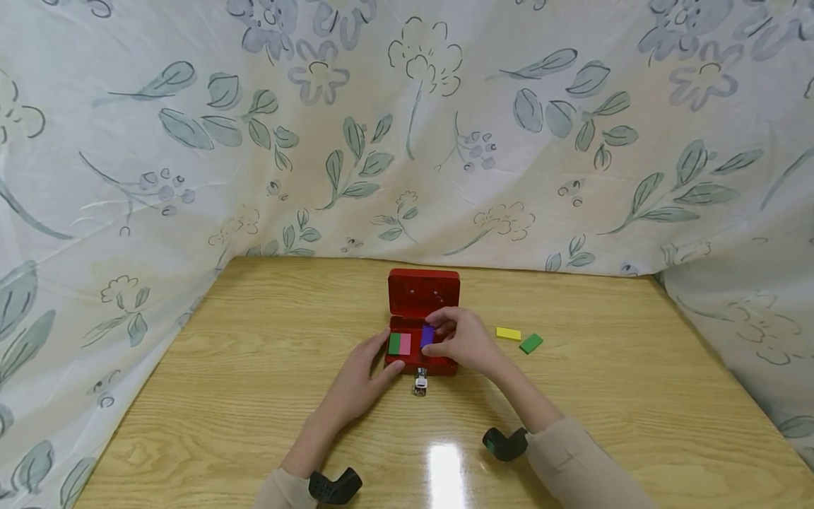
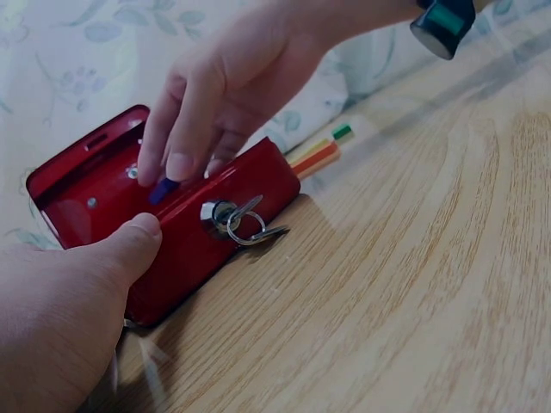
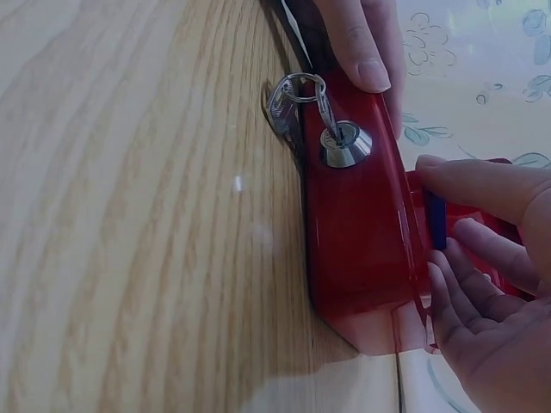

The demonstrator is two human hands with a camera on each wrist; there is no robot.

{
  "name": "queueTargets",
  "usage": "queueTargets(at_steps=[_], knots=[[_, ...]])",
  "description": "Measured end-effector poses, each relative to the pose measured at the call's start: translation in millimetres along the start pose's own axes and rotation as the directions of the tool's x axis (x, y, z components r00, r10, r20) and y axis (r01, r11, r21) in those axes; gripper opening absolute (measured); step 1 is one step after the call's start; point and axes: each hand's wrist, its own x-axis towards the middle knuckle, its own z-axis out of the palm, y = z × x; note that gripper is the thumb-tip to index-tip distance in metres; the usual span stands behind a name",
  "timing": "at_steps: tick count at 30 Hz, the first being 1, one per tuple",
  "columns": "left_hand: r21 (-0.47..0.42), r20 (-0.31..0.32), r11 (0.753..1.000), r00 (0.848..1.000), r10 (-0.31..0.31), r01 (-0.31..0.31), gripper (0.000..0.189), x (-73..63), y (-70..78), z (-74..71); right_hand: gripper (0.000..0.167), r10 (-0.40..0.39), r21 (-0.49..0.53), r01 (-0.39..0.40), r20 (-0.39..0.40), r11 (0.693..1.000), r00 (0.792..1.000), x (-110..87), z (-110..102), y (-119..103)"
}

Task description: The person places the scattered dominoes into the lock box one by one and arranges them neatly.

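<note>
A small red metal cash box (image 1: 397, 368) stands with its lid (image 1: 424, 294) raised at the back. My left hand (image 1: 363, 373) holds the box at its left front corner, the thumb on the front rim and the fingers along the left side. Between thumb and fingers, my right hand (image 1: 467, 342) pinches a blue-purple block (image 1: 427, 336) inside the box. To its left in the box lie a green block (image 1: 394, 344) and a pink block (image 1: 405, 344), side by side. A key on a ring (image 2: 247, 229) sits in the front lock (image 3: 346, 144).
On the wooden table (image 1: 254, 396), right of the box, lie a yellow block (image 1: 508, 334) and a green block (image 1: 531, 343). An orange block (image 2: 317, 160) shows beside the box in the left wrist view. A floral cloth (image 1: 407, 141) hangs behind the table.
</note>
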Motion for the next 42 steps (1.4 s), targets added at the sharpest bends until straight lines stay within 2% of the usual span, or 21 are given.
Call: queueTargets(at_steps=[19, 26, 42], knots=[[0.000, 0.001, 1.000, 1.000, 0.010, -0.010, 0.073, -2.4, -2.6, 2.3, 0.043, -0.027, -0.011, 0.027, 0.020, 1.000, 0.999, 4.5, 16.8, 1.5], [-0.005, -0.002, 1.000, 1.000, 0.008, -0.008, 0.072, -3.1, -0.6, 1.0, 0.045, -0.075, -0.050, 0.076, 0.021, 0.996, 0.997, 7.2, 22.2, 3.0], [0.014, -0.005, 1.000, 1.000, 0.011, -0.011, 0.073, -2.9, -2.4, 1.9, 0.043, -0.092, -0.171, 0.100, 0.055, 0.980, 0.994, 8.1, 26.2, 4.0]])
